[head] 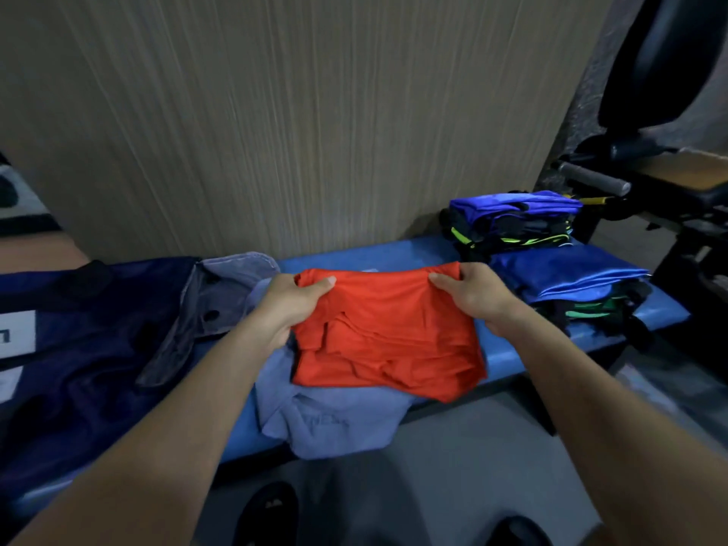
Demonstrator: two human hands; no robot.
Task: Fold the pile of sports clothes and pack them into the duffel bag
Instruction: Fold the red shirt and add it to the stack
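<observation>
Both grips are clamped on the red shirt (388, 333): the left hand (291, 305) pinches its far left corner with the thumb on top, and the right hand (468, 295) pinches the far right corner the same way. The shirt is already folded into a rough rectangle and lies at the middle of the blue desk (508, 360), its near part resting on a crumpled grey-blue garment (327, 419) that hangs over the near edge.

To the left, the dark navy duffel bag (78, 348) lies with a grey flap (212, 293) turned back at its mouth. To the right, well apart from the shirt, are two stacks of folded clothes: a far stack (512, 222) against the wall and a nearer stack (571, 289), each topped by shiny blue fabric.

The step in hand looks like finishing the fold of the red shirt, or lifting it as a finished bundle. The next move calls for keeping both corners level so the layers do not slide open, then carrying it either right onto a stack or left into the bag. The grey-blue garment underneath appears unfolded and would be next.
</observation>
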